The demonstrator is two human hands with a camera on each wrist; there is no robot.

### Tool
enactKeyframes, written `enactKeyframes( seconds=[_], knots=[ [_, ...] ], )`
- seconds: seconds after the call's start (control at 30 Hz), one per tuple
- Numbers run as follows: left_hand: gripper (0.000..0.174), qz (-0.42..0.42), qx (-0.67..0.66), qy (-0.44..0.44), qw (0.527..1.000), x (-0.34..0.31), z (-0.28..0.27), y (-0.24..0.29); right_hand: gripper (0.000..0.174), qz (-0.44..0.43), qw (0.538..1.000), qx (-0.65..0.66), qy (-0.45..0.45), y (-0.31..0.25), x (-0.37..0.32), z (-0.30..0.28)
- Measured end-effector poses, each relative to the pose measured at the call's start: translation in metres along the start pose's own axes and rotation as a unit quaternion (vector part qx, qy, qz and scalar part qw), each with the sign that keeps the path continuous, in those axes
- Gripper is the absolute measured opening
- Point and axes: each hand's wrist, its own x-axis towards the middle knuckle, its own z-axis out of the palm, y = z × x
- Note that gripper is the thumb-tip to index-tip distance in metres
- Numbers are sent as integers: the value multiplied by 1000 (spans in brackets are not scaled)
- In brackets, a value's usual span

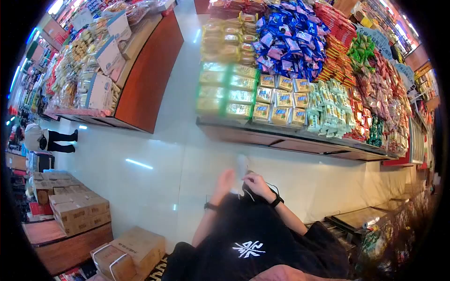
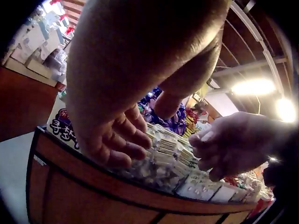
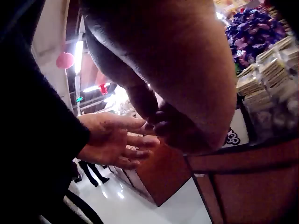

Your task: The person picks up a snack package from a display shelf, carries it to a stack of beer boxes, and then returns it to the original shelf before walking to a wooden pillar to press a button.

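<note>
In the head view my left hand [image 1: 225,182] is blurred, held in front of my body near the right hand [image 1: 257,184]. The left wrist view shows the left hand [image 2: 126,126] with its fingers relaxed and nothing in them. Across from it, the right hand [image 2: 233,144] has its fingers curled in and its thumb against them; no object shows there. In the right wrist view the left hand [image 3: 121,140] has its fingers spread, the uppermost overlapping the curled fingertips of the right hand [image 3: 177,126]. A blurred white shape [image 1: 241,166] lies between the hands from above.
A display stand [image 1: 281,140] in front bears blue-wrapped sweets [image 1: 290,40], gold packets [image 1: 283,98] and pale green packets [image 1: 328,110]. Another wooden stand [image 1: 154,70] is at left. Cardboard boxes [image 1: 136,246] sit at lower left. A person [image 1: 40,138] stands farther off.
</note>
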Motion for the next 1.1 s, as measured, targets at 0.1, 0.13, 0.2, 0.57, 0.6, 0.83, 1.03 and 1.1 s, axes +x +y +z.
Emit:
enactKeyframes(
  seconds=[0.1,0.13,0.2,0.57,0.6,0.83,1.03,1.1],
  knots=[
    [34,-11,4,-16,1000,31,-1,11,15,18,999,31,-26,33,42,-4],
    [35,0,14,-15,1000,45,-3,13,15,23,998,40,-48,44,58,-6],
    [37,13,9,-11,1000,76,-9,30,15,-18,989,144,40,44,86,-11],
    [76,8,14,62,998,239,6,122,45,-67,948,43,308,20,228,-91],
    [78,44,51,85,994,251,10,117,46,-71,949,1,308,34,240,-95],
    [78,126,86,124,981,286,22,109,43,-33,976,46,212,-1,265,-132],
    [76,128,103,191,968,291,31,107,43,-32,980,6,197,22,288,-135],
    [76,133,96,203,965,295,30,104,42,-6,982,12,186,6,284,-136]
  ],
)
